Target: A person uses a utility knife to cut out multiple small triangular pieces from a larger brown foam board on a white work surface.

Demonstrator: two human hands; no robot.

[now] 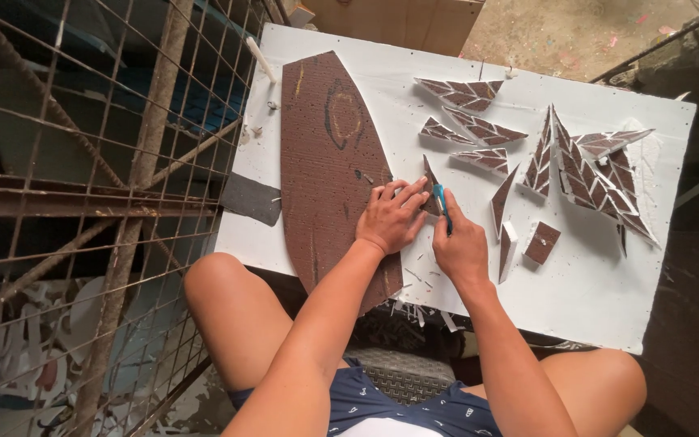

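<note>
The left hand (392,217) lies flat with its fingers spread, pressing a small brown piece (430,193) against the right edge of a long brown sheet (329,170) that runs away from the wrist towards the far side of the board (592,299). Just beside it, the right hand (460,243) is closed around a blue-handled knife (442,204), whose tip meets the small piece right at the left fingertips; the blade itself is too small to make out. That closeness looks like the main risk: if the knife slips off the stiff foam edge, it would likely run straight into the holding fingers, and a push too hard could tear the piece or skid it off the sheet. Just to the right of the knife hand lie a narrow sliver (502,198) and a small brown block (542,242), near enough that a sweep of the wrist might knock them. Farther right and beyond, well apart from both hands, a cluster of leaf-shaped cuttings (584,170) with white vein lines lies on the board, with more of them (467,121) towards the far edge. Left of the holding hand, past the sheet, a dark grey scrap (251,198) overhangs the board's rim, and beyond it stands a rusty wire frame (107,162).
</note>
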